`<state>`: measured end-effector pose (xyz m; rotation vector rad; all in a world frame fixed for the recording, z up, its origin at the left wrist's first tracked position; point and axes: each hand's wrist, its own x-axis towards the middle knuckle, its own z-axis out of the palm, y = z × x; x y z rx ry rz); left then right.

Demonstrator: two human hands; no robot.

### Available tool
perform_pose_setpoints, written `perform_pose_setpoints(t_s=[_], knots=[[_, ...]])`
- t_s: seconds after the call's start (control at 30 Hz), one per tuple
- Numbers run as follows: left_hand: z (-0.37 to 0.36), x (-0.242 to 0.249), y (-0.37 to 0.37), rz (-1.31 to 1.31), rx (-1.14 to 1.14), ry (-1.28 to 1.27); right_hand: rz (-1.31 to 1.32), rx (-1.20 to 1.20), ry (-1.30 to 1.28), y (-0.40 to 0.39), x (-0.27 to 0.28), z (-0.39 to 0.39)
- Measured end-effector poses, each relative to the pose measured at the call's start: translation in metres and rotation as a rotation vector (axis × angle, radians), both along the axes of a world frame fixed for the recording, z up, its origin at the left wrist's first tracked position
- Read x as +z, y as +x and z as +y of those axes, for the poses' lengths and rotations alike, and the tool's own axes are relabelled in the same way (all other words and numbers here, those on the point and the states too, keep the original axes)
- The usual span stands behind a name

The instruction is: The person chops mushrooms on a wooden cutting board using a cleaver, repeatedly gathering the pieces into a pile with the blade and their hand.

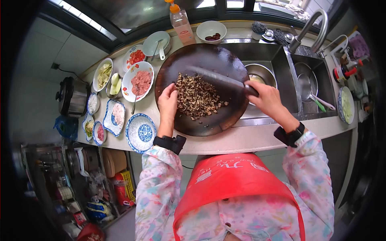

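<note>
Chopped brown pieces (199, 96) lie in a heap on a round dark cutting board (229, 112). My right hand (263, 96) is wrapped round the dark handle of a knife, at the board's right edge. The knife's blade (221, 77) reaches leftward over the board, behind the heap. At the heap's left side is my left hand (168, 99), its fingers bent close together near the pieces; whether they pinch anything is too small to tell.
Left of the board stand a bowl of minced meat (140, 80), an empty blue-patterned bowl (140, 132) and several filled dishes. Behind it are a pump bottle (183, 26) and a white bowl (211, 30). A double sink (277, 72) with a metal pot adjoins the right.
</note>
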<state>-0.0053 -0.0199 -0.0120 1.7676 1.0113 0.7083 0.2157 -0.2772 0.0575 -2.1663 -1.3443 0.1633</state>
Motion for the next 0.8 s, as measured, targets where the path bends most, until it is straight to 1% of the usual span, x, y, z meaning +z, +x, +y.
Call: perform_pose_setpoints(t_s=[0.03, 0.07, 0.13, 0.17, 0.2, 0.27, 0.3, 0.33, 0.4, 0.47, 0.53, 0.6, 0.67, 0.7, 0.73, 0.8], knots=[[0.007, -0.004, -0.003, 0.042, 0.055, -0.008, 0.056, -0.004, -0.027, 0.006, -0.008, 0.014], [0.011, -0.009, -0.006, 0.046, 0.064, -0.001, 0.06, 0.005, -0.02, 0.01, -0.012, 0.027], [0.015, -0.011, -0.011, 0.179, 0.184, 0.064, 0.077, -0.058, -0.094, 0.011, -0.014, 0.052], [0.02, -0.02, -0.011, 0.238, 0.235, 0.138, 0.089, -0.021, -0.125, 0.009, -0.01, 0.059], [0.025, -0.025, -0.007, 0.238, 0.237, 0.137, 0.089, -0.019, -0.126, 0.007, -0.014, 0.064], [0.035, -0.035, 0.005, 0.361, 0.247, 0.312, 0.109, 0.05, -0.162, -0.001, -0.023, 0.07], [0.024, -0.022, 0.018, 0.327, 0.209, 0.341, 0.17, 0.031, -0.252, -0.009, -0.004, 0.07], [0.021, -0.023, 0.032, 0.313, 0.153, 0.39, 0.169, 0.028, -0.26, -0.011, -0.006, 0.068], [0.005, -0.014, 0.045, 0.316, 0.051, 0.349, 0.447, 0.092, -0.188, -0.011, -0.01, 0.061], [-0.017, 0.007, 0.044, 0.251, -0.021, 0.327, 0.476, 0.082, -0.146, -0.011, -0.012, 0.051], [-0.033, 0.019, 0.03, 0.204, -0.06, 0.306, 0.58, 0.055, -0.219, -0.016, -0.001, 0.039], [-0.037, 0.024, 0.017, -0.127, 0.107, 0.145, 0.584, 0.059, -0.163, -0.027, 0.012, 0.028], [-0.031, 0.034, 0.013, -0.313, 0.369, 0.084, 0.5, 0.097, -0.149, -0.038, 0.019, 0.02], [-0.019, 0.036, 0.013, -0.362, 0.407, 0.158, 0.415, 0.131, -0.161, -0.043, 0.019, 0.017], [-0.012, 0.039, 0.017, -0.365, 0.4, 0.155, 0.413, 0.123, -0.16, -0.049, 0.021, 0.016], [0.001, 0.047, 0.028, -0.677, 0.306, -0.267, 0.174, 0.194, -0.141, -0.06, 0.027, 0.018]])
